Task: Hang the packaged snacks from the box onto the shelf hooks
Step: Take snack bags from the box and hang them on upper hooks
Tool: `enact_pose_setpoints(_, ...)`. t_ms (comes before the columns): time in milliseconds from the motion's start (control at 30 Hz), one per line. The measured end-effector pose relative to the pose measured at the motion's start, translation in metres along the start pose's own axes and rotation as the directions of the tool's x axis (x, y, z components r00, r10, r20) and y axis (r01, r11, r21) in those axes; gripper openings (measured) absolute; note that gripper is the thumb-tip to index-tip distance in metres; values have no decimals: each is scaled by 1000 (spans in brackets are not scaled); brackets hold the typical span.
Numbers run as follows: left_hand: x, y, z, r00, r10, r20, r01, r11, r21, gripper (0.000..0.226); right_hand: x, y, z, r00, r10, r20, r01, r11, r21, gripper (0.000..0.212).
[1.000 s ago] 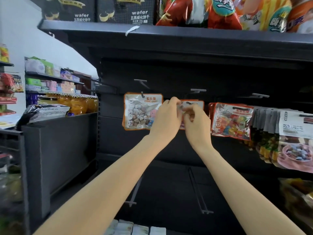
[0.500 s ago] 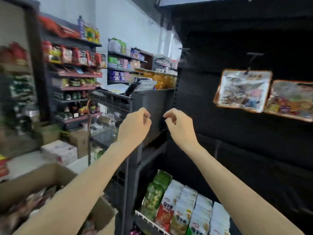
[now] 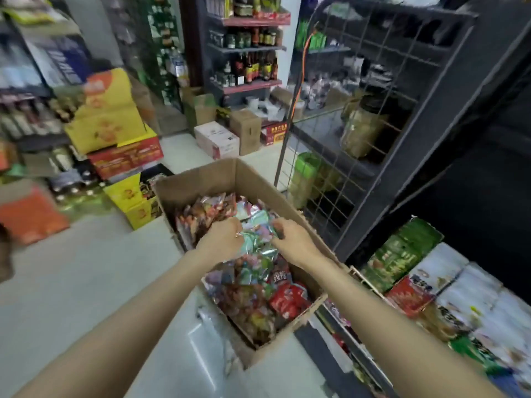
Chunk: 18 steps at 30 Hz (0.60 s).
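Note:
An open cardboard box (image 3: 198, 179) stands on the floor below me, filled with several colourful snack packets (image 3: 253, 294). Both of my hands reach down into it. My left hand (image 3: 219, 241) and my right hand (image 3: 294, 244) sit side by side over the pile, fingers curled onto a shiny pale green packet (image 3: 256, 235) that lies between them. The picture is blurred, so the exact hold is unclear. The shelf hooks are out of view.
A dark wire rack (image 3: 359, 124) rises just right of the box. Below it at the right, a low shelf holds rows of snack bags (image 3: 425, 282). Yellow and red cartons (image 3: 115, 130) are stacked at the left, and smaller boxes (image 3: 218, 139) sit on the floor beyond.
My view has swung from the hook shelf down and left to the box. Both hands left the hung packet, dropped through the air and now reach into the box.

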State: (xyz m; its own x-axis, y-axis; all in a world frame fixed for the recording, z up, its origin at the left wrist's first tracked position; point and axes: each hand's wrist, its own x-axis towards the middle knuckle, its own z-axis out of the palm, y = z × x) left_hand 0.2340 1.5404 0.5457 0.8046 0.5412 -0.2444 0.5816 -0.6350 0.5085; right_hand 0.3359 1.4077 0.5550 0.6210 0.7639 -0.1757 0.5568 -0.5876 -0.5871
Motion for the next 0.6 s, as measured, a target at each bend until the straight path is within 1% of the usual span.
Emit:
enact_pose_setpoints(67, 3, -15, 14, 991, -15, 132, 9, 999, 52, 38, 7, 1, 24, 988, 24, 151, -26, 1000, 10, 49)
enact_pose_setpoints(100, 4, -20, 20, 984, -20, 176, 6, 997, 80, 40, 10, 2, 34, 978, 23, 207, -27, 1000, 15, 52)
enact_pose_setpoints(200, 7, -31, 32, 966, -56, 253, 28, 993, 110, 44, 15, 8, 57, 946, 43, 321, -61, 997, 45, 64)
enact_pose_setpoints(333, 12, -36, 34, 949, -70, 308, 31, 991, 130, 49, 19, 17, 66, 879, 77, 471, -176, 970, 168, 85)
enact_pose_setpoints(400, 11, -35, 33, 948, -70, 311, 32, 992, 124, 49, 19, 21, 68, 848, 81, 523, -171, 977, 126, 91)
enact_pose_setpoints(433, 10, -34, 32, 947, -67, 316, 30, 992, 122, 50, 19, 22, 68, 840, 80, 536, -150, 985, 88, 89)
enact_pose_setpoints(467, 9, -34, 33, 946, -62, 319, 24, 992, 122, 52, 18, 22, 69, 837, 76, 542, -124, 991, 52, 81)
enact_pose_setpoints(500, 7, -34, 34, 943, -56, 329, 15, 992, 125, 54, 18, 21, 71, 837, 63, 543, -87, 996, 19, 69)
enact_pose_setpoints(600, 3, -34, 38, 937, -55, 345, 3, 989, 148, 57, 21, 17, 75, 855, -16, 518, 54, 997, -59, 15)
